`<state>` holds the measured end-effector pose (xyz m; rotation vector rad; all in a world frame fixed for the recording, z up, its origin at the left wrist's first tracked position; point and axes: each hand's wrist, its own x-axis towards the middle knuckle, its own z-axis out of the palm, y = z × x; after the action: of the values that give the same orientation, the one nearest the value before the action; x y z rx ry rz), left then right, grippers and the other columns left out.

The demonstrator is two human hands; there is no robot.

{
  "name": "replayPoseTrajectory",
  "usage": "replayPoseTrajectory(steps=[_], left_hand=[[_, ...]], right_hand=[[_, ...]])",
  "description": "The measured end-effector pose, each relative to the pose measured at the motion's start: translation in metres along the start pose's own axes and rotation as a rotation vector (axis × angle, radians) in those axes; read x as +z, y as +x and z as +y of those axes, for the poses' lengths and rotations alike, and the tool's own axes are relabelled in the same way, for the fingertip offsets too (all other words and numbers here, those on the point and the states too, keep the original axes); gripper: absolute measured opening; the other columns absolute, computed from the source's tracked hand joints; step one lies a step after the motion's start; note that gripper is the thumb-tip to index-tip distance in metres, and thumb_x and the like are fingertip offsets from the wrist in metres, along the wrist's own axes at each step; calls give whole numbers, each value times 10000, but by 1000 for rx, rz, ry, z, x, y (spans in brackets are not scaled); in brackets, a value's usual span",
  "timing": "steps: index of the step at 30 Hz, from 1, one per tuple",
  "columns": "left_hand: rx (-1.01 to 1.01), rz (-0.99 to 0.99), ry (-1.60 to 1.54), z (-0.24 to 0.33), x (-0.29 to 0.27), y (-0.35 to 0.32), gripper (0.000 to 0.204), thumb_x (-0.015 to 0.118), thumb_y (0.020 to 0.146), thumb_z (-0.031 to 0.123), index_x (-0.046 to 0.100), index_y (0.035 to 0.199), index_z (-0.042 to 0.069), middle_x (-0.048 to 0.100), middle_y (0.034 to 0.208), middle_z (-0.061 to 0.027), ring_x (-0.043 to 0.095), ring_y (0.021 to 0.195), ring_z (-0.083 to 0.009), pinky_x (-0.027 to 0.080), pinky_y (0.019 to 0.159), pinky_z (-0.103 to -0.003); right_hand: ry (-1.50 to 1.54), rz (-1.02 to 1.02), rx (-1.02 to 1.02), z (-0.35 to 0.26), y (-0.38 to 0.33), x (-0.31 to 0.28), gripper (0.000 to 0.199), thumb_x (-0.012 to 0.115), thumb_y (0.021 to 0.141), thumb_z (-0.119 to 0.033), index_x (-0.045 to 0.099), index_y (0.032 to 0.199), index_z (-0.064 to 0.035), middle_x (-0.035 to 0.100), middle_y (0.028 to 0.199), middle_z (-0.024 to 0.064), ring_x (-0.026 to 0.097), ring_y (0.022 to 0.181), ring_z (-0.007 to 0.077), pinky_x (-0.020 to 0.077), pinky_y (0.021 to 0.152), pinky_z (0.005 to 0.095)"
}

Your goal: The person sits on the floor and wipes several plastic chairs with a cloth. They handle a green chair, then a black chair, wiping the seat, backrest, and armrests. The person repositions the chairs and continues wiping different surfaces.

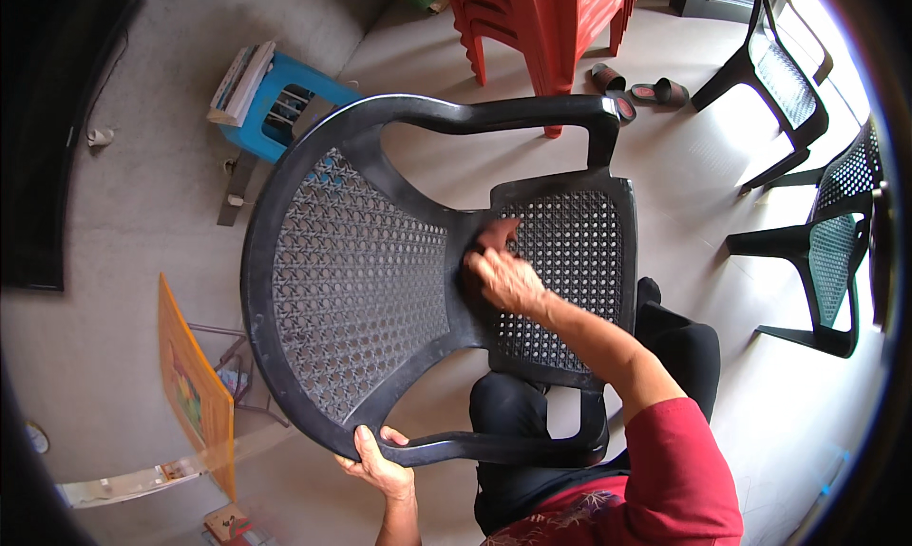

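Note:
A black plastic armchair [468, 290] with a woven-pattern back and seat lies sideways across the middle of the view, its backrest to the left. My left hand [378, 462] grips the lower corner of the frame, where the backrest meets the near armrest, thumb on top. With fingers bunched, my right hand [505, 278] presses a reddish-brown cloth [498, 234] against the joint between backrest and seat. Part of the cloth is hidden under the fingers. Below the near armrest, my dark-trousered legs show.
Stacked red plastic chairs [541, 24] stand at the far side, with sandals [660, 92] beside them. A blue stool [285, 104] holds books at the far left. More dark chairs [774, 81] line the right. An orange-edged board [197, 385] leans at the left.

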<state>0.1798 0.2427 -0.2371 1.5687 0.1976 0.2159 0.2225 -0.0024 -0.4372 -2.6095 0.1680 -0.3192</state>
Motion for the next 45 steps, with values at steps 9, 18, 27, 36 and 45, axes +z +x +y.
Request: replayPoseTrajectory(steps=[9,18,27,36,45], left_hand=[[-2,-17,-14,-3,-6,2,307,576,869,134,430,1122,42,514,928,-86,465,533,-164,413,387,-261],[9,-8,-59,1,-2,4,270,590,853,102,425,1033,-13,541,857,-122,492,496,-172,462,391,-265],[11,7,-31,2,0,4,258,590,854,108,432,1024,-6,543,825,-118,494,481,-171,453,383,-272],[-48,-25,-4,-3,-8,3,316,598,859,132,408,1087,23,524,879,-103,499,539,-183,452,388,-270],[-32,-67,13,-4,-10,5,378,562,896,277,415,1102,-4,525,925,-122,520,566,-185,466,409,-269]], right_hand=[[-40,207,318,45,68,-34,439,534,757,-50,517,1152,-241,412,1154,159,540,927,366,525,709,454],[-68,13,72,-14,-48,-14,287,590,661,-57,543,932,-136,450,977,131,556,791,329,524,579,408],[528,-239,118,-79,-42,21,459,654,684,-102,415,1072,-43,363,1133,218,526,949,451,491,781,492],[334,164,579,-58,48,28,554,636,654,-204,411,1117,2,303,1314,237,383,1142,458,423,905,509],[628,21,44,-124,-27,26,342,584,683,-169,492,954,19,431,975,248,412,962,429,415,809,486]])
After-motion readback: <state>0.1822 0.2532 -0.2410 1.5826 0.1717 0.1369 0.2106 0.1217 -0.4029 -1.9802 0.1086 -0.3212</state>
